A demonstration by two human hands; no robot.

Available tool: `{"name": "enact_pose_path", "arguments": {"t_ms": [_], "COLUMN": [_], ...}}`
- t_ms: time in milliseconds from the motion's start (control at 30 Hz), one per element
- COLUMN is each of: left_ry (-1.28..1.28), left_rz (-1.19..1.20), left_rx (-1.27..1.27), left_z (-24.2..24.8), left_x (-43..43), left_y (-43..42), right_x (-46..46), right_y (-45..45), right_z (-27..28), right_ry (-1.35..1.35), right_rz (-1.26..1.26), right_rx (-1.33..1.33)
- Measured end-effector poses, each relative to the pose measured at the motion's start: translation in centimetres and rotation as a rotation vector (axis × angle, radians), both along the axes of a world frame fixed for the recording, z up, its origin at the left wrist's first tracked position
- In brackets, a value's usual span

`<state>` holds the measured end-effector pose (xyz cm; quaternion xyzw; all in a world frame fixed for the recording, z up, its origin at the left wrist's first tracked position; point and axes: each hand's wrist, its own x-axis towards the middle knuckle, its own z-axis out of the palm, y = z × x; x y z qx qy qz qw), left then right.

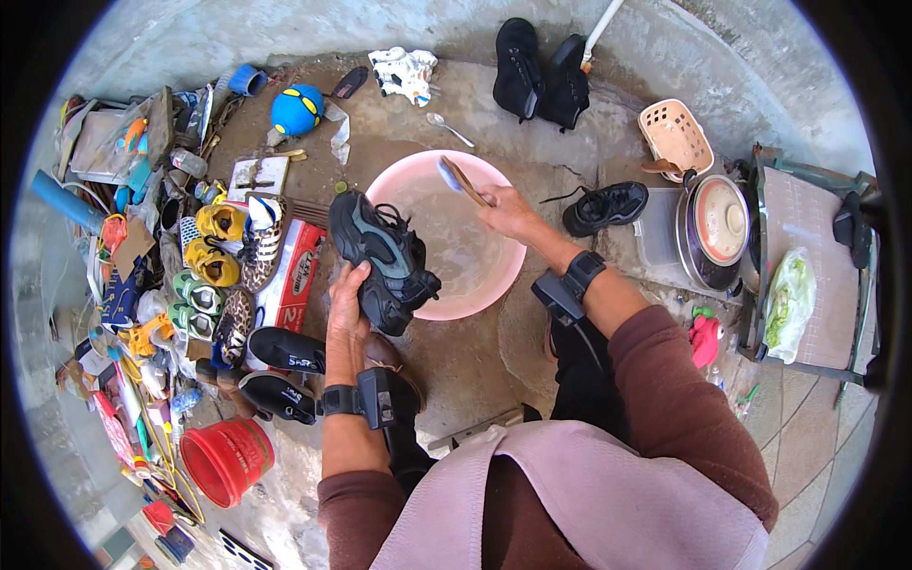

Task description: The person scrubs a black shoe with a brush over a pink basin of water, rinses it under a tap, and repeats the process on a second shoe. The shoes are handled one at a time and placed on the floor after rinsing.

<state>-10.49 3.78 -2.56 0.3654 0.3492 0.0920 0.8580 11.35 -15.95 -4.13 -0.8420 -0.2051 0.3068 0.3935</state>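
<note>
My left hand grips a black and grey sneaker by its lower side, at the left rim of a pink basin. Cloudy water lies in the basin. Over the basin's right part, my right hand holds a wooden-backed scrub brush by its handle. The pale bristles face left, apart from the sneaker. Another black sneaker with a loose lace rests on the concrete to the right of the basin.
Several shoes, including yellow shoes, crowd the left beside a red bucket. Black high-top shoes, a metal spoon and a blue ball lie beyond the basin. A lidded pot and a low table stand right.
</note>
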Motion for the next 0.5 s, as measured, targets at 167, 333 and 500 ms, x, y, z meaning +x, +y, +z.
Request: {"name": "enact_pose_path", "arguments": {"t_ms": [167,333,500], "left_ry": [0.218,0.243,0.299], "left_rz": [-0.006,-0.071,-0.076], "left_rx": [0.060,0.049,-0.042], "left_z": [-3.5,-9.7,-16.1], "left_x": [1.6,3.6,4.3], "left_y": [-0.3,-1.5,-1.7], "right_x": [0.6,0.4,0.1], "right_y": [-4.3,-5.9,-7.4], "right_z": [-4.6,-9.8,-10.9], "right_ry": [0.226,-0.009,0.060], "right_rz": [0.116,0.304,0.451], "right_rx": [-0.287,-0.277,-0.261]}}
